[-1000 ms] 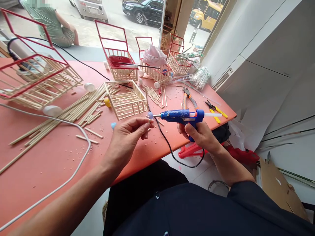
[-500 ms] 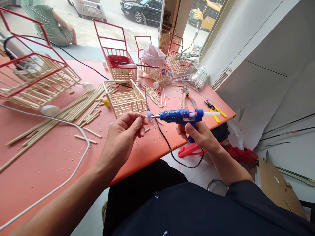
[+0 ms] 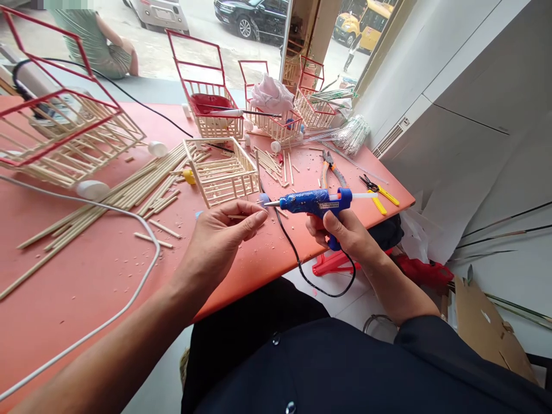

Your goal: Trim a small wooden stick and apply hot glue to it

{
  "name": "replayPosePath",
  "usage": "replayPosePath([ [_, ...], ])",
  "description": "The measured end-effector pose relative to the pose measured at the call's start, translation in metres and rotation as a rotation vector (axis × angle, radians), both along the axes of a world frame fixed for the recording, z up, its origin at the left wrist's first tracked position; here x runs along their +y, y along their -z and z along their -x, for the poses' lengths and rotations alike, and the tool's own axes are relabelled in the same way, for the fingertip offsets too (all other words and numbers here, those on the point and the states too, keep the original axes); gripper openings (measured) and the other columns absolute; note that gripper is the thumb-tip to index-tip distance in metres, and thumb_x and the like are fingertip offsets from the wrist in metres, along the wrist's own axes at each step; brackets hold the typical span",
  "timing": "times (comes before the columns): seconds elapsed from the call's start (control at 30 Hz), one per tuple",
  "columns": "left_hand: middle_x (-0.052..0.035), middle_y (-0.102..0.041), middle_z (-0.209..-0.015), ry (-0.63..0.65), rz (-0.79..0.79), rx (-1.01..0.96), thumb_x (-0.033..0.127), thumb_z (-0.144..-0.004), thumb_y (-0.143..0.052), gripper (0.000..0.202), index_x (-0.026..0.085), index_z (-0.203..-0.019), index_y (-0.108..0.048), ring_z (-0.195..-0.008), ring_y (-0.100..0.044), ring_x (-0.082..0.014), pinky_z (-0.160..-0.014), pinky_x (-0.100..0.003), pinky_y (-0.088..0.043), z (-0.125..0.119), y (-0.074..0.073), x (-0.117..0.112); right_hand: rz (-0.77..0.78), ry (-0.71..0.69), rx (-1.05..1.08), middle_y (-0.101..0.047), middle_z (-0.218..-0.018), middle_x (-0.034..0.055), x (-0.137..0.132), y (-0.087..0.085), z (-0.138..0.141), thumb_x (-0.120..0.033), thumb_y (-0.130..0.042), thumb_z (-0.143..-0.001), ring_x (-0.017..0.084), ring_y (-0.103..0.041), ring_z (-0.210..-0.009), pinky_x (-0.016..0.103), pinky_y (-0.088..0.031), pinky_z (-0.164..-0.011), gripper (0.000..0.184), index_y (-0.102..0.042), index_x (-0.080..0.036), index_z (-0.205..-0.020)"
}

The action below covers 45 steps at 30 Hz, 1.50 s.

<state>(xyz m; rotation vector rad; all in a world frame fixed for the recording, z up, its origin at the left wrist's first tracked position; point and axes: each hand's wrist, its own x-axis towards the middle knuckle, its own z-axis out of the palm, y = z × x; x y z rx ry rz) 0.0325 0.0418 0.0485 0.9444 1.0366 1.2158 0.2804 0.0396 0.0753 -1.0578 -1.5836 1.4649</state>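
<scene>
My right hand (image 3: 345, 236) is wrapped round the grip of a blue hot glue gun (image 3: 317, 202), held level with its nozzle pointing left. My left hand (image 3: 224, 233) pinches a short thin wooden stick (image 3: 237, 217) between thumb and fingers, just left of the nozzle tip. A small pale blue bead (image 3: 263, 199) lies by the nozzle. An unpainted stick basket (image 3: 224, 172) stands on the orange table (image 3: 86, 276) right behind my hands. The gun's black cord (image 3: 302, 270) hangs off the table edge.
Loose sticks (image 3: 121, 198) are strewn left of the basket. Red-framed stick carts (image 3: 207, 98) stand along the back, a larger one (image 3: 60, 138) at far left. Pliers (image 3: 330, 169) and yellow-handled cutters (image 3: 379, 192) lie at right. A white cable (image 3: 129, 299) crosses the table. A person (image 3: 99, 40) sits outside.
My left hand has turned and dropped slightly, so the stick now lies nearly level between its fingers. The glue gun has shifted a little to the left.
</scene>
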Motion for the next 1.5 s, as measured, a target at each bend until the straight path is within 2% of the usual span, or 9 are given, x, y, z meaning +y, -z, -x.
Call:
replayPosePath([
  [0.2,-0.0008,-0.064,-0.068,-0.005,-0.063,0.132,0.048,-0.076,-0.094,0.033,0.019,-0.077,-0.079,-0.065,-0.050,-0.0128,-0.062,-0.028,-0.038,0.013,-0.017,-0.008,0.005,0.184,0.014,-0.062,-0.085,0.0034,0.012,0.003,-0.011,-0.085,-0.078,-0.087,0.009,-0.044,-0.062,0.026,-0.035,-0.051,0.067,-0.063,-0.020,-0.091],
  [0.4,-0.0019,-0.080,-0.085,-0.222,-0.338,0.769,0.047,-0.085,-0.077,0.022,0.027,-0.084,-0.084,-0.083,-0.068,-0.0231,-0.080,-0.034,-0.046,0.069,-0.021,-0.018,0.000,0.191,0.021,-0.062,-0.085,0.0033,0.013,-0.003,-0.018,-0.083,-0.083,-0.084,0.010,-0.045,-0.061,0.027,-0.035,-0.052,0.066,-0.060,-0.021,-0.091],
  [0.5,0.0002,-0.079,-0.086,-0.376,-0.225,1.038,0.043,-0.077,-0.079,0.021,0.029,-0.094,-0.079,-0.082,-0.069,-0.0232,-0.078,-0.032,-0.045,0.096,-0.019,-0.018,-0.008,0.185,0.015,-0.063,-0.086,0.0038,0.011,-0.005,-0.018,-0.084,-0.083,-0.084,0.011,-0.045,-0.062,0.028,-0.037,-0.052,0.066,-0.061,-0.022,-0.092],
  [0.6,0.0005,-0.082,-0.092,-0.349,-0.093,0.885,0.036,-0.072,-0.084,0.029,0.029,-0.098,-0.074,-0.086,-0.074,-0.0240,-0.073,-0.030,-0.052,0.105,-0.019,-0.022,-0.029,0.162,-0.015,-0.063,-0.083,0.0034,0.009,-0.003,-0.018,-0.084,-0.078,-0.089,0.010,-0.046,-0.062,0.028,-0.036,-0.053,0.065,-0.064,-0.020,-0.089],
  [0.77,-0.0018,-0.081,-0.080,-0.390,-0.206,0.623,0.040,-0.081,-0.089,0.015,0.026,-0.085,-0.086,-0.075,-0.073,-0.0233,-0.074,-0.035,-0.060,0.089,-0.017,-0.037,-0.071,0.102,-0.108,-0.053,-0.065,-0.0002,0.003,0.000,-0.016,-0.084,-0.068,-0.097,0.012,-0.046,-0.060,0.029,-0.034,-0.055,0.067,-0.070,-0.018,-0.088],
  [1.03,-0.0047,-0.069,-0.067,-0.052,-0.195,0.401,0.059,-0.094,-0.079,0.042,0.022,-0.072,-0.081,-0.064,-0.059,-0.0184,-0.064,-0.032,-0.049,0.051,0.006,-0.030,-0.187,0.060,-0.207,-0.059,-0.075,0.0024,-0.008,-0.003,-0.004,-0.082,-0.066,-0.099,0.013,-0.050,-0.064,0.029,-0.040,-0.057,0.066,-0.072,-0.016,-0.091],
  [1.2,-0.0079,-0.085,-0.101,-0.113,-0.209,0.349,0.047,-0.092,-0.083,0.022,0.025,-0.095,-0.091,-0.098,-0.074,-0.0246,-0.090,-0.033,-0.055,0.029,0.012,-0.030,-0.179,-0.011,-0.191,-0.062,-0.082,0.0037,-0.012,-0.003,0.004,-0.079,-0.063,-0.103,0.013,-0.052,-0.067,0.028,-0.042,-0.059,0.063,-0.071,-0.017,-0.094],
  [1.37,-0.0037,-0.082,-0.083,-0.157,-0.180,0.327,0.038,-0.089,-0.086,0.015,0.024,-0.092,-0.089,-0.069,-0.060,-0.0158,-0.066,-0.028,-0.047,0.024,0.014,-0.032,-0.197,-0.075,-0.178,-0.062,-0.086,0.0042,-0.011,-0.005,0.013,-0.074,-0.063,-0.106,0.013,-0.053,-0.072,0.027,-0.042,-0.060,0.058,-0.066,-0.017,-0.095],
  [1.5,-0.0024,-0.080,-0.080,-0.208,-0.183,0.324,0.031,-0.086,-0.084,0.008,0.023,-0.088,-0.084,-0.064,-0.059,-0.0143,-0.061,-0.027,-0.046,0.027,0.017,-0.031,-0.186,-0.072,-0.197,-0.061,-0.086,0.0048,-0.009,-0.005,0.017,-0.078,-0.061,-0.104,0.014,-0.053,-0.074,0.027,-0.043,-0.061,0.062,-0.065,-0.017,-0.093],
])
